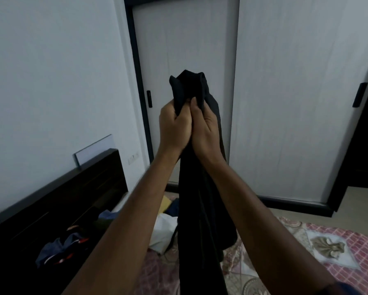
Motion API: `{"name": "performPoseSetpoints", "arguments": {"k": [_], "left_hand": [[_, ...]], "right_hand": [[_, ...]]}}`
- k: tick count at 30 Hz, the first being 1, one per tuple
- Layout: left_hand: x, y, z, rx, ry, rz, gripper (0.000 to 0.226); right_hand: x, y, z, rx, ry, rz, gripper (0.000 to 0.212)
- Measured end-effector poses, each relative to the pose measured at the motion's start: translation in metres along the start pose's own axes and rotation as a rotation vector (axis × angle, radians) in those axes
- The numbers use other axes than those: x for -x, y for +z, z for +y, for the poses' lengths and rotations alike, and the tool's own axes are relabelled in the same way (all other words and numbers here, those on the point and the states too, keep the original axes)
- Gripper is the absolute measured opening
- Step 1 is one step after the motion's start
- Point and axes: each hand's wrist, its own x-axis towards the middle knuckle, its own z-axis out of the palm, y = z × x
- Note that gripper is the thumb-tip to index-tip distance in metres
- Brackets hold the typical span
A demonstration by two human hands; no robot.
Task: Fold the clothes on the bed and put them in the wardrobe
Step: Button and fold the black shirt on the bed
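Hands meet at the frame's centre: the left hand point(174, 126) and right hand point(206, 128), pressed side by side, both clench the top of a long black cloth garment point(196, 209) that hangs down between the forearms to the bottom edge. Behind it stand white sliding wardrobe doors point(281, 99). Lower left, mixed clothes point(59, 245) lie on the pink patterned bedspread point(285, 252) beside a dark wooden headboard point(51, 201).

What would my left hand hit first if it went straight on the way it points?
Likely the white wardrobe door beyond the left hand, which grips the dark garment; nothing else shows between them, though depth is unclear.
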Motion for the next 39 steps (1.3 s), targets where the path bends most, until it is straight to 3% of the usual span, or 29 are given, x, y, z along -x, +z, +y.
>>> {"name": "performPoseSetpoints", "arguments": {"k": [11, 17, 22, 26, 28, 31, 35, 37, 39], "left_hand": [[-0.032, 0.001, 0.098, 0.151, 0.105, 0.078, 0.027], [-0.036, 0.019, 0.065, 0.055, -0.063, 0.053, 0.031], [-0.029, 0.042, -0.068, -0.17, -0.395, -0.116, 0.03], [0.012, 0.039, -0.237, -0.473, -0.715, -0.256, 0.017], [0.05, 0.031, -0.323, -0.515, -0.886, -0.312, 0.017], [0.098, 0.019, -0.399, -0.412, -1.102, -0.36, 0.013], [0.128, 0.031, -0.448, -0.323, -1.076, -0.363, 0.017], [0.121, 0.041, -0.458, -0.326, -0.919, -0.387, 0.011], [0.101, 0.049, -0.471, -0.401, -0.77, -0.352, 0.02]], "right_hand": [[-0.042, 0.019, -0.091, 0.033, -0.222, -0.003, 0.032], [-0.046, 0.0, -0.062, 0.07, -0.067, 0.047, 0.031], [-0.036, -0.039, 0.068, 0.283, 0.234, 0.184, 0.026], [0.002, -0.094, 0.212, 0.628, 0.711, 0.119, 0.025], [0.041, -0.125, 0.277, 0.71, 0.921, 0.183, 0.029], [0.095, -0.165, 0.338, 0.748, 1.026, 0.259, 0.027], [0.139, -0.189, 0.38, 0.848, 0.95, 0.317, 0.027], [0.14, -0.196, 0.385, 0.836, 0.877, 0.37, 0.027], [0.127, -0.206, 0.39, 0.848, 0.788, 0.402, 0.029]]}}
